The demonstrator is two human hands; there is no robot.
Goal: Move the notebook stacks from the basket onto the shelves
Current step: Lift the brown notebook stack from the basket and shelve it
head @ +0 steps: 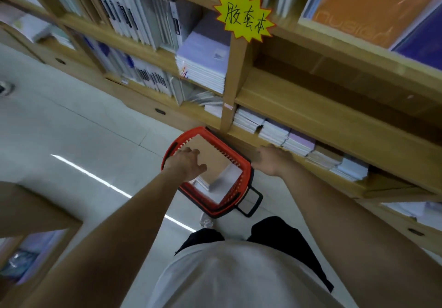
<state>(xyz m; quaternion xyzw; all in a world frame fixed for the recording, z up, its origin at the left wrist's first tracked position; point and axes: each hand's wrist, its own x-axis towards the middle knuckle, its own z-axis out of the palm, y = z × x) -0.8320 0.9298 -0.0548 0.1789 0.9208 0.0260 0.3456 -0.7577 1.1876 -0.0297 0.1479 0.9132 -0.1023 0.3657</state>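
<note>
A red plastic basket [241, 196] with black handles sits on the floor against the foot of the wooden shelves [308, 106]. Inside it lies a stack of notebooks [212, 157] with a brown spiral-bound cover on top and white pages showing below. My left hand [186, 163] reaches down over the basket's left side, fingers spread and resting on the brown cover. My right hand [271, 159] hovers to the right of the basket, by the low shelf's front edge, fingers loosely apart and holding nothing. Its fingertips are turned away from view.
The low shelf holds several flat stacks of white and lilac notebooks [296, 141]. The compartment above it [334, 75] looks bare. A yellow star sign [245, 14] hangs on the upright post. A wooden display unit [35, 214] stands at the left. My legs and one shoe stand behind the basket.
</note>
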